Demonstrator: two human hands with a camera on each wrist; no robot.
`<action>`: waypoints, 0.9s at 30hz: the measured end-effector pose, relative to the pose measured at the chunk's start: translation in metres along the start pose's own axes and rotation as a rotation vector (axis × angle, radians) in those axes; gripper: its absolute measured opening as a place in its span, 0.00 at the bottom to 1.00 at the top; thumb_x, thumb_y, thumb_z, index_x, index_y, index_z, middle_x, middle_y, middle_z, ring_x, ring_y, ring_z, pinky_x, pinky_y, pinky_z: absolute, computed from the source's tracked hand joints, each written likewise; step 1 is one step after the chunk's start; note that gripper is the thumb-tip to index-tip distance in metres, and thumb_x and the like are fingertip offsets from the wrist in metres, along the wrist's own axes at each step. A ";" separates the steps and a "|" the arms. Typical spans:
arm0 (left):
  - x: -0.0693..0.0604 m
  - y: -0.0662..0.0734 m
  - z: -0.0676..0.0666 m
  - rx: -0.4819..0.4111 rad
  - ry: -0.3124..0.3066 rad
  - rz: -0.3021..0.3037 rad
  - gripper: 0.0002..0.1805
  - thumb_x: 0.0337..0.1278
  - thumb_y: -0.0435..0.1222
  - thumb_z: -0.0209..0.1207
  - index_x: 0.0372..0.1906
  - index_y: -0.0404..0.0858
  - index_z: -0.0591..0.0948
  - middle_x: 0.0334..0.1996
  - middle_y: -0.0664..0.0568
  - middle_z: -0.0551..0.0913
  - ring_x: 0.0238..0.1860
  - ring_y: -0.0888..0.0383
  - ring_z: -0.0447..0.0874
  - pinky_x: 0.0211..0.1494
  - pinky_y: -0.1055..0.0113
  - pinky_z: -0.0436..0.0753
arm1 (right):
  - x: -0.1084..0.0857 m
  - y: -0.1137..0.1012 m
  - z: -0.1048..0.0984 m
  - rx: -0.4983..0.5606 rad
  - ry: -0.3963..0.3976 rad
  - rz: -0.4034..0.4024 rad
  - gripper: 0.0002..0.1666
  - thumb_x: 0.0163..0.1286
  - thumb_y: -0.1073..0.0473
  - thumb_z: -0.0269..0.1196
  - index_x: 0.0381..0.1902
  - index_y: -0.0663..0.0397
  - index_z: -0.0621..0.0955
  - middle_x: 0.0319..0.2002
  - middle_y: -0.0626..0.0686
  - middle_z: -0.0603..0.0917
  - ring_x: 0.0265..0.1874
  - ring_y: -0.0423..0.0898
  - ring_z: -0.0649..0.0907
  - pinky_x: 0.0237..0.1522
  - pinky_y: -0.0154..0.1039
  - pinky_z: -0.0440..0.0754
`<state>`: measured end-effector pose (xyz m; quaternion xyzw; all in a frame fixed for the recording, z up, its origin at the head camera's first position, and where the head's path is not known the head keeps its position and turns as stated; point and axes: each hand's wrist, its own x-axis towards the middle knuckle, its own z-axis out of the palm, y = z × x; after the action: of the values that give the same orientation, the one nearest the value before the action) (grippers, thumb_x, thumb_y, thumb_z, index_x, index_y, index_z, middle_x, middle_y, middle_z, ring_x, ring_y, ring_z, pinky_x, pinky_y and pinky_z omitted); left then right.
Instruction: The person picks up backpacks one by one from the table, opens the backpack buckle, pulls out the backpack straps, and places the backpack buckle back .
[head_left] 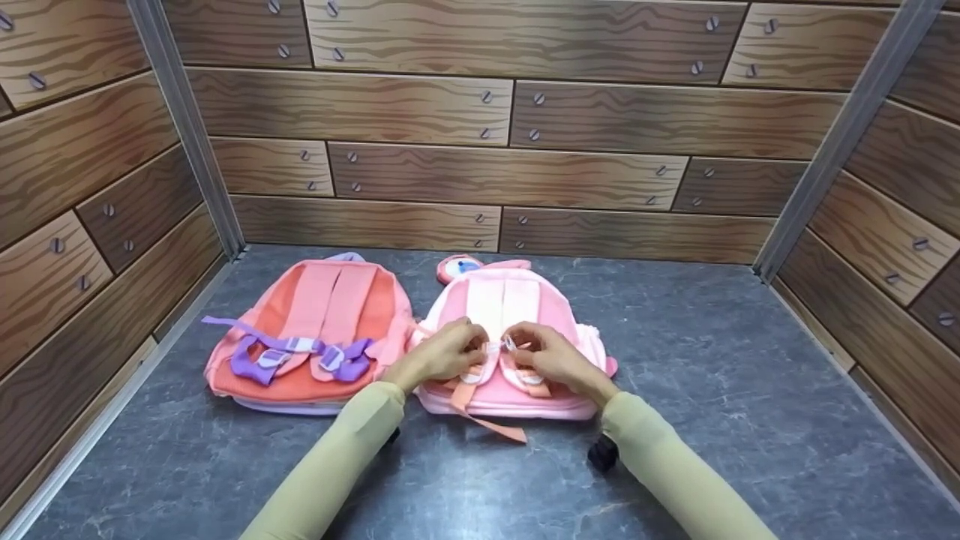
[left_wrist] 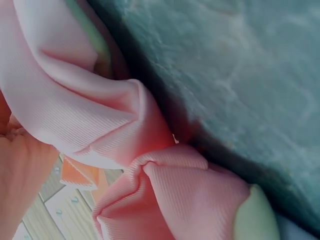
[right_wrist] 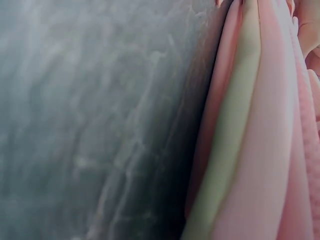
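Two hands on my feed, both busy at the middle of the pink backpack (head_left: 501,300). The fingers (head_left: 471,339) of the left hand (head_left: 451,349) are curled in, pinching a small white tab (head_left: 493,347). The right hand (head_left: 553,355) does much the same from its side, thumb and fingers nipping a white buckle (head_left: 510,342). The two white bits sit close together, but I honestly can't tell from here whether they're joined.

Just under the hands there's some orange webbing (head_left: 463,395) on the straps, with one loose tail hanging past the bottom edge onto the tabletop (head_left: 712,352). The pack itself lies strap side up, right in front of me. My left wrist cam is mostly pink ribbed folds, and the right one gets the pack's side with a pale greenish band (right_wrist: 232,117).

Further out, a coral backpack (head_left: 311,386) lies just left of the pink one, also straps up, with purple straps (head_left: 255,367) and pale buckles. Behind the pink pack pokes out a round eye piece (head_left: 459,266), white and blue. Past that it's wood-print walls (head_left: 420,169) all round.
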<state>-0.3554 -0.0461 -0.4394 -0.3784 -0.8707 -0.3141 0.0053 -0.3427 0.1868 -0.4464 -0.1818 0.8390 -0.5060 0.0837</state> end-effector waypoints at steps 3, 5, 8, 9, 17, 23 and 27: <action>0.000 0.001 0.000 0.007 -0.001 -0.016 0.07 0.67 0.27 0.62 0.47 0.28 0.83 0.37 0.46 0.78 0.40 0.54 0.75 0.48 0.57 0.79 | -0.001 -0.001 0.000 0.042 0.029 -0.022 0.15 0.74 0.68 0.63 0.56 0.63 0.78 0.47 0.60 0.87 0.40 0.45 0.84 0.41 0.35 0.81; -0.001 0.002 0.000 0.013 0.000 -0.022 0.08 0.67 0.27 0.62 0.47 0.28 0.83 0.37 0.46 0.78 0.40 0.54 0.75 0.47 0.57 0.79 | -0.003 -0.001 0.000 0.043 0.042 -0.033 0.14 0.73 0.69 0.63 0.55 0.62 0.78 0.45 0.59 0.87 0.37 0.44 0.83 0.39 0.34 0.81; -0.002 0.003 0.000 0.022 0.003 -0.020 0.08 0.67 0.27 0.61 0.48 0.28 0.84 0.37 0.46 0.77 0.39 0.54 0.75 0.46 0.58 0.79 | -0.004 -0.004 -0.002 -0.027 0.058 -0.042 0.11 0.72 0.68 0.64 0.51 0.59 0.82 0.40 0.55 0.86 0.34 0.44 0.81 0.37 0.36 0.80; -0.002 0.003 0.000 0.024 0.004 -0.016 0.08 0.67 0.27 0.61 0.48 0.28 0.84 0.37 0.46 0.77 0.39 0.54 0.75 0.45 0.58 0.78 | -0.004 -0.004 -0.004 -0.059 0.061 -0.042 0.08 0.72 0.67 0.65 0.48 0.58 0.84 0.38 0.53 0.85 0.34 0.44 0.80 0.37 0.36 0.79; 0.001 0.003 0.000 0.046 0.051 0.047 0.08 0.65 0.26 0.62 0.46 0.29 0.85 0.36 0.46 0.78 0.38 0.53 0.77 0.44 0.60 0.78 | -0.007 -0.009 -0.013 -0.184 0.095 -0.043 0.04 0.69 0.64 0.71 0.41 0.58 0.89 0.39 0.50 0.88 0.40 0.45 0.83 0.45 0.40 0.80; 0.001 0.001 0.000 0.075 0.100 0.101 0.06 0.64 0.25 0.64 0.44 0.29 0.86 0.35 0.46 0.79 0.37 0.52 0.78 0.42 0.61 0.80 | -0.007 -0.009 -0.012 -0.191 0.107 -0.066 0.07 0.68 0.68 0.70 0.43 0.59 0.90 0.45 0.54 0.90 0.46 0.51 0.87 0.49 0.43 0.85; 0.001 -0.001 -0.002 0.074 0.124 0.120 0.06 0.64 0.25 0.65 0.44 0.29 0.87 0.33 0.46 0.80 0.36 0.52 0.78 0.42 0.62 0.79 | -0.004 -0.009 -0.009 -0.168 0.103 -0.077 0.11 0.68 0.69 0.70 0.48 0.63 0.89 0.48 0.58 0.90 0.49 0.56 0.88 0.54 0.47 0.85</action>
<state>-0.3573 -0.0469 -0.4383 -0.4095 -0.8554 -0.3037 0.0918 -0.3401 0.1921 -0.4343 -0.1942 0.8739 -0.4457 0.0053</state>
